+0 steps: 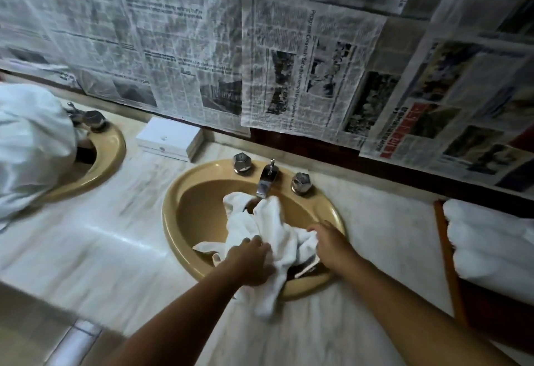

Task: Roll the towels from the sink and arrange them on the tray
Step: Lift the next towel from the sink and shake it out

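Observation:
A crumpled white towel (273, 227) lies in the mustard-yellow sink (179, 206), one end spilling over the front rim onto the counter. My left hand (250, 258) grips the towel at its lower middle. My right hand (329, 243) holds the towel's right edge near the sink's right rim. At the far right stands a wooden tray (446, 250) carrying rolled white towels (491, 244).
A chrome faucet (265, 182) with two knobs stands behind the basin. A white box (169, 137) sits on the marble counter at the back. A second sink (107, 151) is at left, partly hidden by a person's white sleeve (31, 146). Newspaper covers the wall.

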